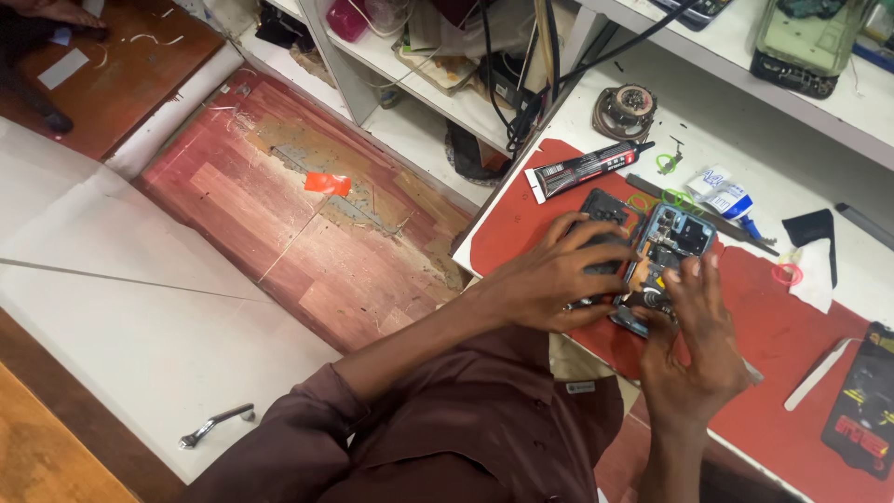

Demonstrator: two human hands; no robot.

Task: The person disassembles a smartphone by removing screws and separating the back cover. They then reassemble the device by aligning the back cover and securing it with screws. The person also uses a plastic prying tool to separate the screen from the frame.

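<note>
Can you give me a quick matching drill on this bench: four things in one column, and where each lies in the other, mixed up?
Things:
1. opened phone
2. glue tube
3. pink ring
4. small speaker

Places:
A. on the white bench top, beyond the red mat's far edge
B. under the left hand and right hand
C. at the red mat's edge, beside a white cloth
D. slanting across the mat's far corner

Pairs: 1-B, 2-D, 3-C, 4-A
</note>
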